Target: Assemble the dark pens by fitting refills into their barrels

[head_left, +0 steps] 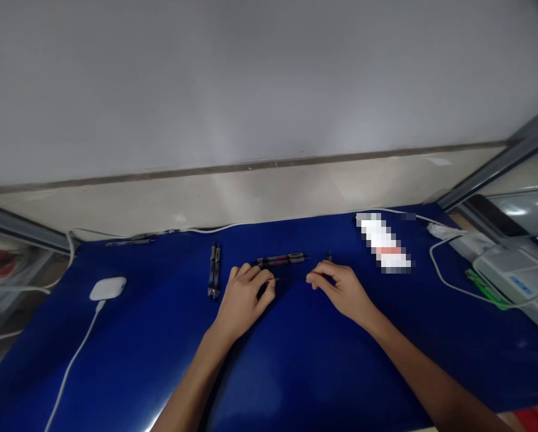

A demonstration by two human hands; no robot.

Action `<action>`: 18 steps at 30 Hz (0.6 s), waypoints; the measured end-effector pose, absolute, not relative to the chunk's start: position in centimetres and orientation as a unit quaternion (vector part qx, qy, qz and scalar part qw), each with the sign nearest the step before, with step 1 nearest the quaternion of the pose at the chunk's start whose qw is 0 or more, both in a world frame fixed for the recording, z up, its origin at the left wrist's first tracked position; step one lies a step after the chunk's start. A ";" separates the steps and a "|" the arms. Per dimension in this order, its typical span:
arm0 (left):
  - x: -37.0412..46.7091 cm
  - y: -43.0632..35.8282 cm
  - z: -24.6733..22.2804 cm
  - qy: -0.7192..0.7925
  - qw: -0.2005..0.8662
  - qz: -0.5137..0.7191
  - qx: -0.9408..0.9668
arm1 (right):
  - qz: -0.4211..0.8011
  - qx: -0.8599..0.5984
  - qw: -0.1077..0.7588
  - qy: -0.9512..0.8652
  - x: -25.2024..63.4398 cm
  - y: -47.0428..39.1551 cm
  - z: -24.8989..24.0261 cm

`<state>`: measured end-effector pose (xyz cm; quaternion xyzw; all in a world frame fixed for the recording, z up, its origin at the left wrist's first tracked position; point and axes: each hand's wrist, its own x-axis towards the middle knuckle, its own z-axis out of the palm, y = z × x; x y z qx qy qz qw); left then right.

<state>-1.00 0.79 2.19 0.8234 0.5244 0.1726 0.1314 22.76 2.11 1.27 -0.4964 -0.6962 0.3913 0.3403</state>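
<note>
Both my hands are over the middle of the blue table, pinching the two ends of a thin dark pen refill (291,278). At its left end, my left hand (246,294) closes thumb and forefinger on it. My right hand (336,285) grips the other end with its fingertips. Just behind the hands lie dark pens (281,260) side by side, partly covered by my left hand. Left of that hand, two more dark pens (214,270) lie lengthwise. A small dark piece (329,255), too small to name, is behind my right hand.
A white earbud case (108,288) with a white cable sits at left. Thin pens (143,237) lie by the back wall. On the right are a blurred-out white item (383,243), a white power strip (516,270), looped cables and a green packet (485,288).
</note>
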 end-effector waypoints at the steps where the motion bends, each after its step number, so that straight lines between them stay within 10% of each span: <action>1: -1.0 0.8 2.2 0.523 0.132 0.171 0.824 | 0.396 -0.500 0.330 -0.695 22.8 2.1 1.3; 18: -0.8 0.8 2.3 0.525 0.135 0.177 0.821 | 0.379 -0.493 0.362 -0.694 22.5 2.2 1.4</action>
